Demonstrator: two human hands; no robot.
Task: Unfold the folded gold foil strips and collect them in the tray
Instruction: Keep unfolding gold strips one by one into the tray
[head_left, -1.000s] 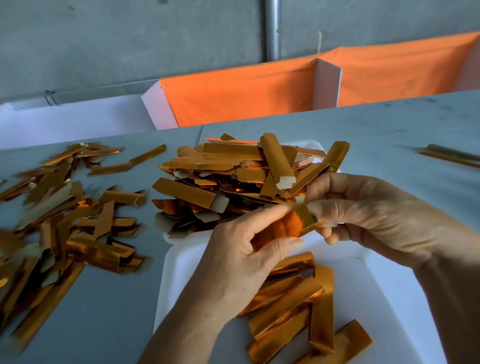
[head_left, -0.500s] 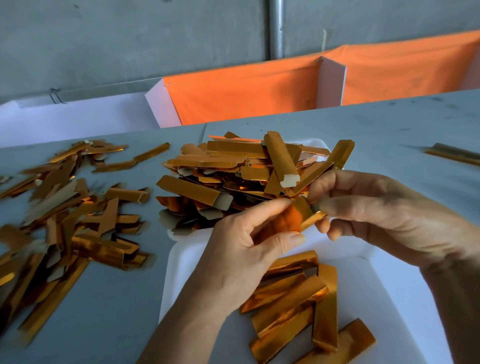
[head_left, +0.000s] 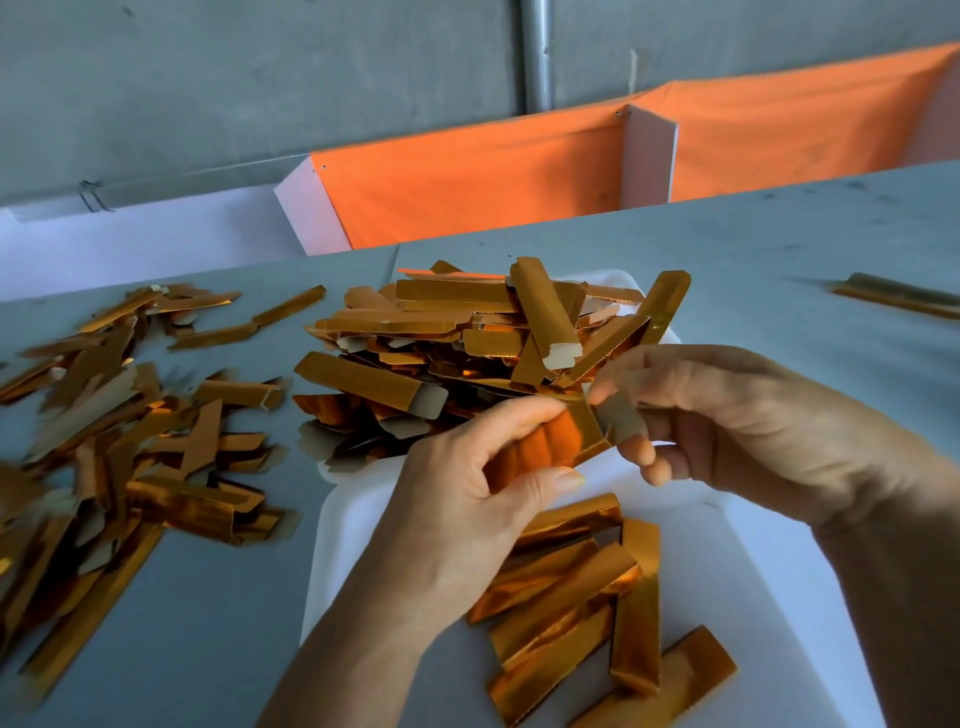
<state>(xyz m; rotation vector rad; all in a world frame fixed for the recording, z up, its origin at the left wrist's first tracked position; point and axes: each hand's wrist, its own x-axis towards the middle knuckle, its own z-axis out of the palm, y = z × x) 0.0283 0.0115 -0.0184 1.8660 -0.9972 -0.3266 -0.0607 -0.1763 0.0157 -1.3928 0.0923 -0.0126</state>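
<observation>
A gold foil strip (head_left: 558, 439) is held above the white tray (head_left: 769, 561) between both hands. My left hand (head_left: 467, 499) grips its lower part between thumb and curled fingers. My right hand (head_left: 727, 421) pinches the strip's grey end flap (head_left: 621, 418). Several opened-out gold strips (head_left: 576, 597) lie in the tray's near half. A heap of gold strips (head_left: 467, 332) fills the tray's far end. Many more strips (head_left: 119, 415) lie scattered on the table to the left.
The grey table (head_left: 779, 260) runs past the tray to the right, where a lone gold strip (head_left: 898, 296) lies near the edge. Orange fabric panels (head_left: 467, 192) with white dividers stand behind the table against a grey wall.
The held strip has turned a little between the hands, and its grey end flap now shows at my right fingertips. The view has shifted slightly.
</observation>
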